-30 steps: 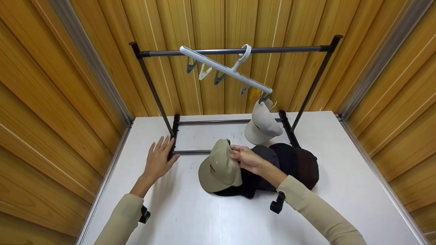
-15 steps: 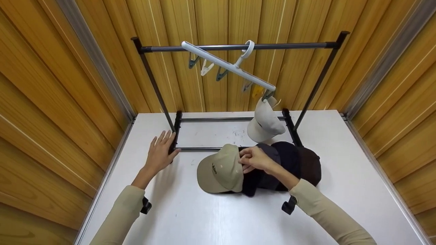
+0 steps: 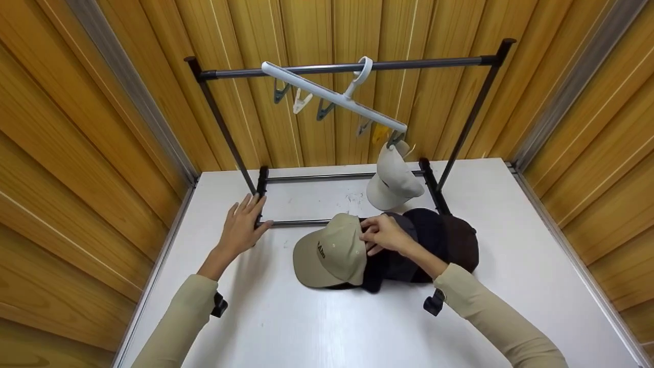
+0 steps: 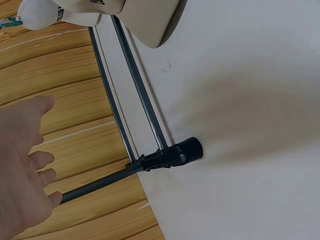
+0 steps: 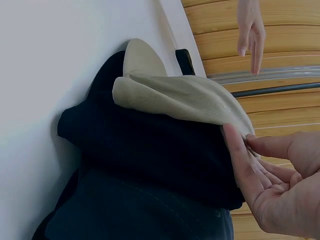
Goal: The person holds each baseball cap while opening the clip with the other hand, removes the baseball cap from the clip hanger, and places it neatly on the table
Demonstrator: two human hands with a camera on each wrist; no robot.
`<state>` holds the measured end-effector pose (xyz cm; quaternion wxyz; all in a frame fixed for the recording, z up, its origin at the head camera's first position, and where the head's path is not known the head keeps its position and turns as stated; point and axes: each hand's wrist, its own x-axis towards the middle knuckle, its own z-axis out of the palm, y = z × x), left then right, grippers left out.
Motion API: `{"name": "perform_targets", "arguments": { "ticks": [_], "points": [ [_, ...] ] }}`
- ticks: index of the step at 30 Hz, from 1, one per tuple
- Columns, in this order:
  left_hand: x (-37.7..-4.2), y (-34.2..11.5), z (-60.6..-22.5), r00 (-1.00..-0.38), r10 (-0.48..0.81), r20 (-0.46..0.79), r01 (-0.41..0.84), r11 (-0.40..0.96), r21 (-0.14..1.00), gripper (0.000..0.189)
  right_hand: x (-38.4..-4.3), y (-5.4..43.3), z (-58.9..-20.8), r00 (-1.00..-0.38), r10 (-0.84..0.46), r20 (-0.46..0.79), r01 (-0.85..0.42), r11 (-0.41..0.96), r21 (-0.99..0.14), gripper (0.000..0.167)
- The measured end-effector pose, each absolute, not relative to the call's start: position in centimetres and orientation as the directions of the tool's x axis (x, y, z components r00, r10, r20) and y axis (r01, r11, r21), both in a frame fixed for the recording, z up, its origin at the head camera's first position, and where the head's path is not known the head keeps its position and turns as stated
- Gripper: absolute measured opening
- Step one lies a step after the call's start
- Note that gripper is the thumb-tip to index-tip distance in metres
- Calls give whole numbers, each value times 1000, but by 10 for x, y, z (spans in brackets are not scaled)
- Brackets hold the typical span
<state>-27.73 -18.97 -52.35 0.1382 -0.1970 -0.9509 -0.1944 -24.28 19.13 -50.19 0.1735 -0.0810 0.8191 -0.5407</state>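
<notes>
In the head view a khaki baseball cap (image 3: 337, 253) with dark lettering lies at the left end of a row of caps. My right hand (image 3: 386, 235) pinches the back edge of it between thumb and forefinger, as the right wrist view shows at the cap's rim (image 5: 215, 110). Right behind it sits a black cap (image 5: 150, 145). My left hand (image 3: 240, 225), fingers straight and spread, is beside the left foot of the black rack (image 3: 259, 197) and holds nothing. A white cap (image 3: 393, 181) hangs from a clip at the low end of a white hanger (image 3: 334, 97).
A dark grey cap (image 3: 401, 266), a navy cap (image 3: 429, 235) and a brown cap (image 3: 460, 243) continue the row to the right. The hanger hooks over the rack's top bar (image 3: 429, 64), with several clips below it. Wood-panelled walls (image 3: 102, 153) enclose the white table (image 3: 306, 327).
The khaki cap has come down and back against the row, with my right hand keeping its pinch and shifting slightly right. My left hand stays by the rack's foot. The view shifts slightly.
</notes>
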Motion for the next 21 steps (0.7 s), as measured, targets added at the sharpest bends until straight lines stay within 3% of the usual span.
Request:
{"name": "perform_targets", "arguments": {
  "ticks": [10, 16, 21],
  "points": [
    [-302, -136, -490, -839, 416, 351, 513, 820, 254, 59, -248, 205, -479, -911, -354, -210, 14, 483, -875, 34],
    [-322, -76, -470, -789, 510, 344, 596, 771, 225, 48, -259, 238, -459, -939, -270, -214, 46, 517, -855, 32],
    [-334, -22, -453, -748, 579, 324, 658, 712, 246, 44, -268, 261, -448, -972, -183, -144, 19, 553, -833, 29]
  ]
}}
